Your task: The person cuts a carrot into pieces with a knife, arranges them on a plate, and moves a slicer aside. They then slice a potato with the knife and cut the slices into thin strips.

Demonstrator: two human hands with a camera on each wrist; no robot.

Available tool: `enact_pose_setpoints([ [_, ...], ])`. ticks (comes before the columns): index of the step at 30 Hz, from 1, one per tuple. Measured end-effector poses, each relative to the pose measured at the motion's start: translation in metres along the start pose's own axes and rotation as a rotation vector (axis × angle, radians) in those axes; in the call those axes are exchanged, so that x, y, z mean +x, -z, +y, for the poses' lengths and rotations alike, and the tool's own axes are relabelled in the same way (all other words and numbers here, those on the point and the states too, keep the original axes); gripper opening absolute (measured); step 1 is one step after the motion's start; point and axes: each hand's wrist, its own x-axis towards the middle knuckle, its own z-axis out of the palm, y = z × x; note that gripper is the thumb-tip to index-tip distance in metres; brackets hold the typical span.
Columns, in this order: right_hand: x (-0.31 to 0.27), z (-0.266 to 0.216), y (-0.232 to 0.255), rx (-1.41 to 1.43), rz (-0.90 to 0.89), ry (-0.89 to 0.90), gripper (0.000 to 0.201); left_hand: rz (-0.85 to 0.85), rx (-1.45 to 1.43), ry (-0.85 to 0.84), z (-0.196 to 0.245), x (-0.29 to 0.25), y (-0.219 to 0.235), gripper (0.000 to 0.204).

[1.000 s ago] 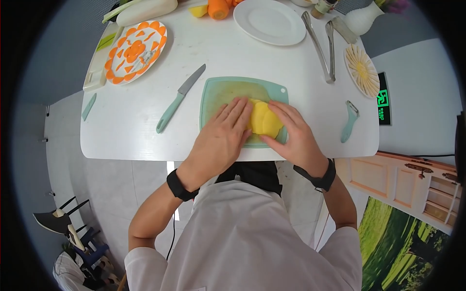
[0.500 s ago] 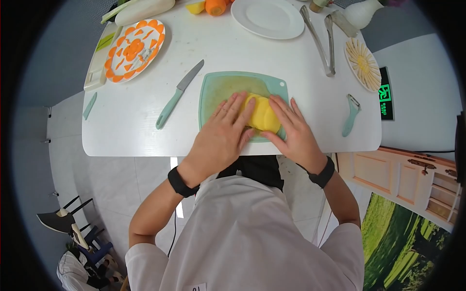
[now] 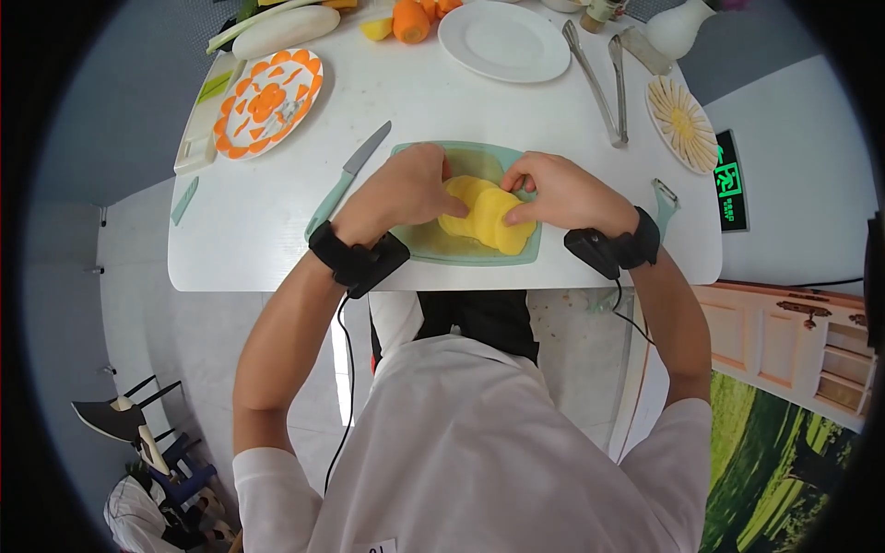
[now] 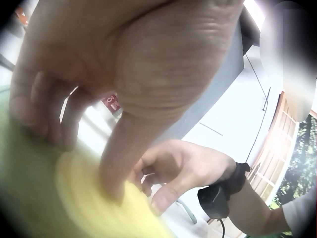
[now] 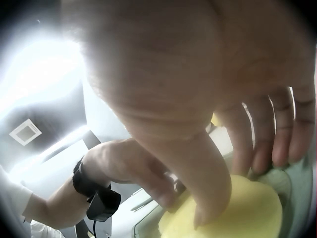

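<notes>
Several overlapping yellow slices (image 3: 487, 214) lie fanned on a green cutting board (image 3: 466, 251). The left hand (image 3: 406, 186) is over the board's left part; its thumb touches the slices, and in the left wrist view its fingers hang bent at the far side of the yellow slices (image 4: 91, 198). From the right, the right hand (image 3: 573, 195) rests its thumb on the slices' right part. In the right wrist view that hand's fingers reach down beyond the slices (image 5: 247, 213), with gaps between them. Whether the fingertips touch the slices is unclear.
A knife (image 3: 355, 166) lies left of the board, its handle near the left wrist. Beyond are a carrot-decorated plate (image 3: 314, 78), a bare white plate (image 3: 505, 41) and tongs (image 3: 619, 92). A peeler (image 3: 664, 207) and a plate of pale strips (image 3: 682, 124) are at right.
Both hands have lifted from lying flat around the slices to raised wrists with thumbs on them and fingers bent. The slices look more spread out, toward the left.
</notes>
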Motion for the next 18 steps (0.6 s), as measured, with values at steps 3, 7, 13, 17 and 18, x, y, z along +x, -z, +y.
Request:
enact_pose_setpoints([
  [3, 0.002, -0.003, 0.001, 0.054, -0.005, -0.015, 0.043, 0.045, -0.065, 0.003, 0.003, -0.005, -0.004, 0.054],
  [7, 0.004, 0.002, -0.001, 0.211, -0.021, -0.043, 0.042, 0.074, -0.14, -0.02, 0.004, -0.006, -0.009, 0.057],
  [13, 0.019, -0.001, -0.002, 0.338, -0.056, 0.016, 0.044, 0.091, -0.246, -0.046, -0.009, -0.012, 0.002, 0.059],
  [17, 0.043, -0.012, -0.008, 0.276, -0.038, 0.072, 0.047, 0.073, -0.215, -0.032, -0.026, -0.012, 0.022, 0.058],
  [18, 0.045, -0.015, -0.008, 0.248, -0.038, 0.065, 0.048, 0.095, -0.195, -0.055, -0.031, -0.011, 0.021, 0.056],
])
